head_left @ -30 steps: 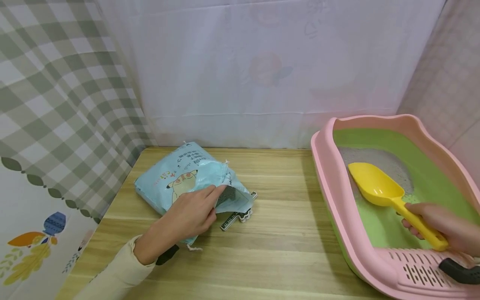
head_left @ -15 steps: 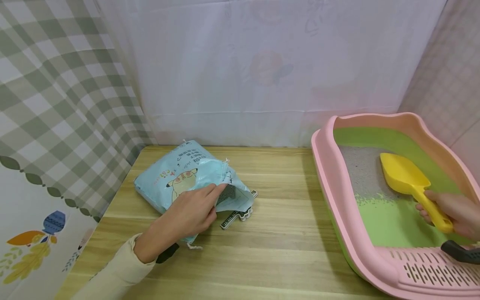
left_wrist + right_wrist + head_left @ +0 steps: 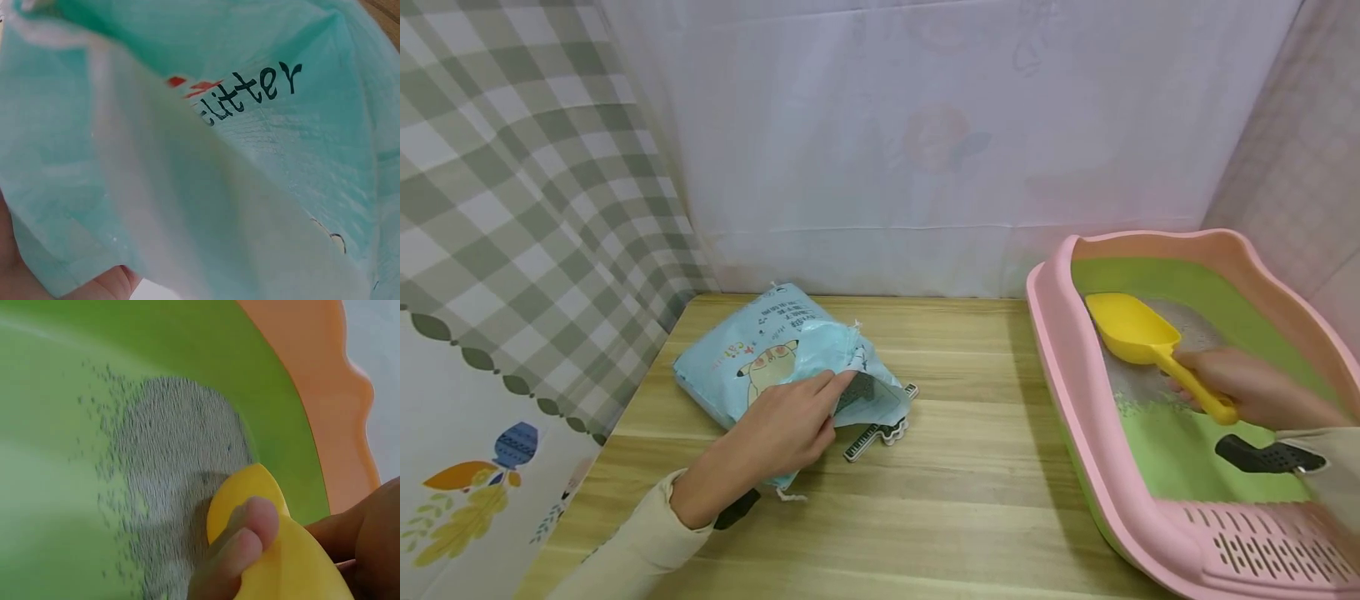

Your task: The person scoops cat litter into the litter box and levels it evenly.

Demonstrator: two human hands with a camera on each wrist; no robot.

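On the wooden table at left lies a light-blue cat litter bag (image 3: 730,358), its mouth facing right with grey grains inside. My left hand (image 3: 790,425) pinches the edge of that mouth; in the left wrist view the bag's film (image 3: 300,156), printed "litter", hides most of the fingers. My right hand (image 3: 1225,379) grips the handle of a yellow scoop (image 3: 1131,325). The scoop is inside the pink-and-green litter box (image 3: 1075,350), over the patch of grey litter (image 3: 181,437) spread on the green floor. The scoop's bowl looks empty in the head view.
A flat keyboard-patterned piece (image 3: 861,442) lies partly under the bag's mouth. The box's slotted pink step (image 3: 1262,542) is at the near right. White cloth (image 3: 880,150) hangs behind, and checked cloth (image 3: 535,167) at left.
My right hand and the scoop first moved right across the litter, then back left and farther into the box. The left hand keeps its hold on the bag.
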